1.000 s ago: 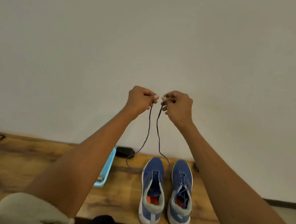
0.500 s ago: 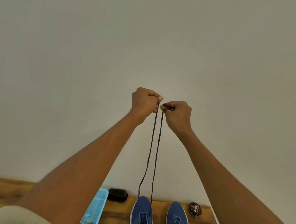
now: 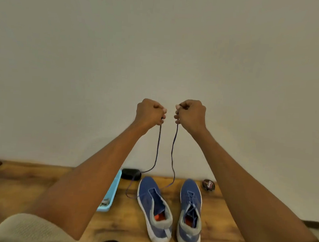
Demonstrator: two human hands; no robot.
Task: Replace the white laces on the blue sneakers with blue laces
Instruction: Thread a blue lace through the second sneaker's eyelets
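Two fists raised | our left hand (image 3: 150,112) pinches one end of the blue lace (image 3: 156,154) | our right hand (image 3: 190,114) pinches the other | both strands hang down to the unlaced left sneaker (image 3: 155,209) on the wooden table (image 3: 22,184) | right sneaker (image 3: 190,213) just beside it, laced.

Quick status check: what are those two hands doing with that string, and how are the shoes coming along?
Left hand and right hand each grip an end of the blue lace, raised. Left sneaker unlaced, right sneaker laced blue. Nothing in the way.
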